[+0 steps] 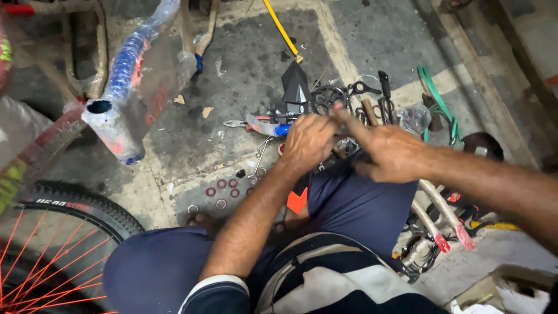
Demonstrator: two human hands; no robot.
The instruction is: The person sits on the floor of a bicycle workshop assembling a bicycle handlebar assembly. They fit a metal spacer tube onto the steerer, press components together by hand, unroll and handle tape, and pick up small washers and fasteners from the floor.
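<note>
Presently we note both hands meeting above the knee: left hand curled shut around a small part we cannot identify, right hand partly open, forefinger extended onto it; steady support advisable.

Rough concrete floor, grey, stained, patched with paler worn strips, litter scraps scattered. Well left of the grip: bike frame tube in blue and clear wrap, open end facing camera. Lower left, far from the grip: black knobby tyre with orange spokes. Just beyond the grip: pile of dark tools, black pointed part, yellow rod running up. Right of the grip: green strap, clear plastic bag. Below left of the grip: small rings and washers on the floor. Far right: raised concrete ledge. Light dim, flat, artificial-looking.
</note>
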